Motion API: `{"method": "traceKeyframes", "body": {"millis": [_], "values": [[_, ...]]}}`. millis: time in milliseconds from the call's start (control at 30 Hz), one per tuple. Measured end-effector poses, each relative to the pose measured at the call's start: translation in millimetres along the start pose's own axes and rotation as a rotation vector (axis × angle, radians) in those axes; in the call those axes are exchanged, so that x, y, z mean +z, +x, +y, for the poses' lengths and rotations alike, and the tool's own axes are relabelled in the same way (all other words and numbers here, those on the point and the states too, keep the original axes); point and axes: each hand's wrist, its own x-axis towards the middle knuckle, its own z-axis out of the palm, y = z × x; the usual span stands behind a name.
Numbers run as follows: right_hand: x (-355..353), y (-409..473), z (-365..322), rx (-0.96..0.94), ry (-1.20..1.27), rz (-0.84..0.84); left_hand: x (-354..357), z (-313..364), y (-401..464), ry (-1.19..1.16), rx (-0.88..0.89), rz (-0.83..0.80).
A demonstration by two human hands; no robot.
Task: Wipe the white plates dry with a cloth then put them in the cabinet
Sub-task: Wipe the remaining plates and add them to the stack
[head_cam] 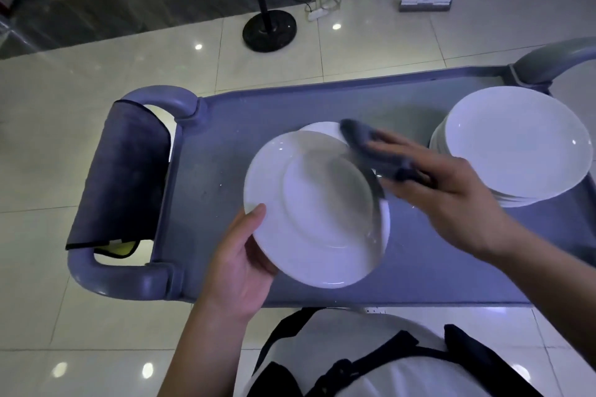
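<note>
My left hand [240,264] grips a white plate [309,206] by its near-left rim, thumb on top, holding it tilted above the blue cart top [206,177]. My right hand [442,190] holds a grey-blue cloth [371,147] bunched under its fingers at the plate's far-right edge; the hand is motion-blurred. Part of another white plate [322,128] shows behind the held one, lying on the cart. A stack of white plates [516,145] stands at the right end of the cart.
The cart has rounded handles at both ends; a dark cloth [119,177] hangs over the left handle [129,277]. Beyond the cart on the tiled floor stand a black post base [269,30], a white power strip with cables [317,13] and a floor squeegee [424,5].
</note>
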Motion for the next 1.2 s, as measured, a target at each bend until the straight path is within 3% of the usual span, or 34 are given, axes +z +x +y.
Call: {"method": "traceKeyframes", "body": {"millis": [67, 133, 267, 500, 567, 667, 767, 900, 1000, 1133, 1200], "values": [[11, 11, -10, -0.161, -0.299, -0.215, 6, -2, 0, 0.000, -0.070, -0.030], [23, 20, -6, -0.187, -0.440, -0.278, 11, 0, 2, 0.015, -0.111, -0.060], [28, 33, 19, -0.069, -0.238, -0.297, 13, 3, 9, 0.068, -0.084, -0.033], [64, 7, 37, 0.349, 0.254, 0.145, 27, 6, 19, 0.103, 0.092, -0.006], [80, -7, 31, 0.393, 0.305, 0.244, 34, 1, 23, 0.103, 0.136, 0.019], [90, -24, 20, 0.359, 0.349, 0.248, 44, -9, 30, 0.091, 0.140, 0.063], [87, -34, 13, 0.289, 0.147, 0.297, 52, -17, 33, 0.025, 0.106, 0.080], [84, -38, 17, 0.140, -0.499, 0.385, 65, -23, 35, -0.058, 0.008, 0.079], [76, -34, 27, 0.007, -0.830, 0.480, 71, -25, 37, -0.078, -0.041, 0.054], [76, -28, 19, -0.006, -0.920, 0.503, 76, -25, 38, -0.029, -0.059, 0.025], [74, -28, 11, 0.127, -0.809, 0.501, 80, -26, 38, 0.023, -0.043, -0.010]]}}
